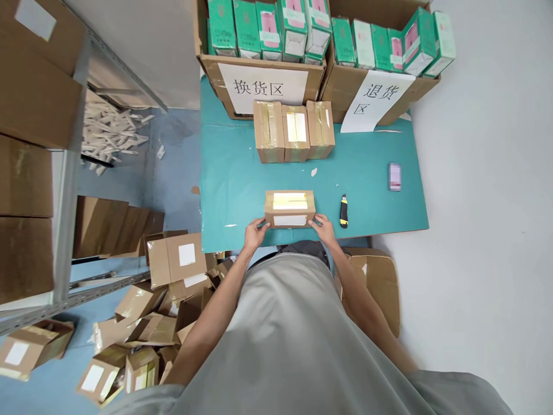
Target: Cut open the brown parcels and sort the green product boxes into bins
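A small brown cardboard box (pixel 290 211) lies on the teal table in front of me, with a yellowish label and a white label on the sides facing up. My left hand (pixel 256 233) pinches its lower left corner. At the lower right corner, my right hand (pixel 323 228) holds it the same way, thumb and fingers on the edge. To the right lies a black and yellow utility knife (pixel 344 212), apart from my hand. Beyond the box stand three taped cardboard boxes (pixel 296 131) side by side.
Two large cartons (pixel 319 86) with paper signs hold several green and white boxes (pixel 268 31) along the table's (pixel 233 178) back edge. A phone-like device (pixel 394 177) lies at right. Opened cardboard boxes (pixel 162 328) pile on the floor at left, by a metal shelf (pixel 64 225).
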Motion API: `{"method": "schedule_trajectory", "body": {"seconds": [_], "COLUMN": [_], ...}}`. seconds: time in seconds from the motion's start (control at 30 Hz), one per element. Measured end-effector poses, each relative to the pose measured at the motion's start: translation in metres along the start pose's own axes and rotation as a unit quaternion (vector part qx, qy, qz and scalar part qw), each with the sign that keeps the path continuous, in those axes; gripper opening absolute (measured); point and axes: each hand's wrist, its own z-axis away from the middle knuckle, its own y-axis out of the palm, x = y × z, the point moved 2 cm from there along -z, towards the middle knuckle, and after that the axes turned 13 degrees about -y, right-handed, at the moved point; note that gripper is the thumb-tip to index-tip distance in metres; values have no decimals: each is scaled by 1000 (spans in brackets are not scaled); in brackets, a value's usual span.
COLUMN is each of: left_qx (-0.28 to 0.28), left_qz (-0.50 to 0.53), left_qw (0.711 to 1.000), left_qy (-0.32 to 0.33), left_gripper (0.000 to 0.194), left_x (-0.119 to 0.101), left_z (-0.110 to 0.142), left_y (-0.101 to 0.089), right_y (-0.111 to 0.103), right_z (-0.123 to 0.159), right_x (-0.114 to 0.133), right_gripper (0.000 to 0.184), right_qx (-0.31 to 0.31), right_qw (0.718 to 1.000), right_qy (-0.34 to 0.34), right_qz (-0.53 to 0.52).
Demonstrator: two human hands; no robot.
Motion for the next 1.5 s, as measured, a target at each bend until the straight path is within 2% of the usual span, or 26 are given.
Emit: {"method": "schedule_trajectory", "body": {"seconds": [0.17,0.23,0.33,0.57,0.7,0.87,1.03,1.27,1.37,1.5], "left_qx": [-28,-27,-19,-11,-5,9,-10,-78,-95,-106], "left_qz": [-45,-67,-76,-66,-59,-52,-39,-14,-42,-74], "left_qw": [997,996,997,998,998,998,999,994,993,992], "left_qy": [58,50,14,-5,-21,-29,-11,73,55,17], "left_gripper": [35,35,32,31,32,36,27,30,30,31], "left_x": [-28,-33,-31,-15,0,8,-11,-60,-67,-65], "left_z": [-7,-9,-10,-14,-3,12,8,-4,-5,-4], "left_y": [-11,-11,-7,-4,-2,4,-4,-24,-27,-23], "right_y": [-9,-8,-3,-3,-1,11,10,-3,1,11], "right_z": [-30,-40,-44,-23,-5,13,8,-31,-35,-33], "right_x": [21,24,19,-7,-16,-16,-2,36,42,41], "right_gripper": [62,63,58,55,43,39,38,37,33,31], "right_qx": [-31,-35,-32,-48,-59,-70,-91,-140,-129,-116], "right_qw": [998,997,999,998,997,996,995,990,992,992], "right_qy": [-54,-56,-18,40,58,63,48,-11,-7,13], "right_qz": [22,31,35,17,4,-10,-16,-11,13,46]}}
